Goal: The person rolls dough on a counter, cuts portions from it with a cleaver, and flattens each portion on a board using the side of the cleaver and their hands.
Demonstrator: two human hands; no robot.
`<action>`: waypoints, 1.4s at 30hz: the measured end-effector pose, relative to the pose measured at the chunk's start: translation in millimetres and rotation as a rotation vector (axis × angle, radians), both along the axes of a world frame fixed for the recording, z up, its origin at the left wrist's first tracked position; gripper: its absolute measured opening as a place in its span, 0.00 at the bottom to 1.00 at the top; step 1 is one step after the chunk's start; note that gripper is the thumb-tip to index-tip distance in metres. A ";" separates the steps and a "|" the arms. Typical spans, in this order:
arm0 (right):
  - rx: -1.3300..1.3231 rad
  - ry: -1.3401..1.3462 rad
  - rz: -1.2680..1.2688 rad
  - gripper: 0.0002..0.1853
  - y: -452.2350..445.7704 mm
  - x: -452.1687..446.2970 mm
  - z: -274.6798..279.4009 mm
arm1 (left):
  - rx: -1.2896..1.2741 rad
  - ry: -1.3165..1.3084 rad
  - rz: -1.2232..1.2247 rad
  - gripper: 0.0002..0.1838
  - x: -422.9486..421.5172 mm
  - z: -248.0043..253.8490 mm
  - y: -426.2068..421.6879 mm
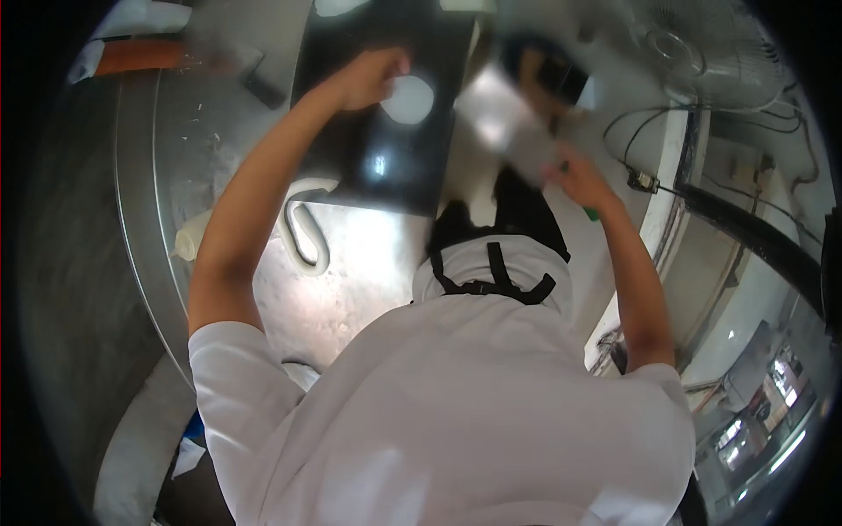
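A thin round dough disc (409,102) lies on the black board (351,149) ahead of me. My left hand (373,79) is at the disc's upper left edge, fingers curled together and seeming to pinch its rim. Off the board's right side, my right hand (576,180) grips a cleaver (502,118) with a broad, shiny blade, blurred by motion. A bit of green (593,213) shows below that hand. Left of the board's near edge, a rope of white dough (307,241) lies bent in a loop on the metal table (342,289). Beneath my left forearm a thicker pale roll (189,238) shows partly.
An orange cylinder (140,56) with whitish wrapping lies at the far left, beside a dark flat tool (261,86). Two white pieces touch the board's far end. At the right are a fan (675,44), loose cables and a plug (643,181).
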State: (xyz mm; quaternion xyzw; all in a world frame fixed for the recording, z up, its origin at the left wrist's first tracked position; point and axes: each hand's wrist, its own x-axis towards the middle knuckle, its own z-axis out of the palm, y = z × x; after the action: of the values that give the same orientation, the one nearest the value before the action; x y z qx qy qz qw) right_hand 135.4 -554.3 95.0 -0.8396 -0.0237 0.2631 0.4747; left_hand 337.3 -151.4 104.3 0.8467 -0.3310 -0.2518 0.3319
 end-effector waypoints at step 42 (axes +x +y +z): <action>-0.088 -0.187 0.599 0.24 53.3 256.8 -10.7 | -0.152 -0.881 0.858 0.16 46.5 -81.0 -165.6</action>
State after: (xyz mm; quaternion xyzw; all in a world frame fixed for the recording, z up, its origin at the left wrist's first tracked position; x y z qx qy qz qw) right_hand 392.2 -501.0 84.2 -0.8356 -0.3019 0.3136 0.3350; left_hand 383.7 -317.0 23.2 0.9027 -0.0840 0.3016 0.2951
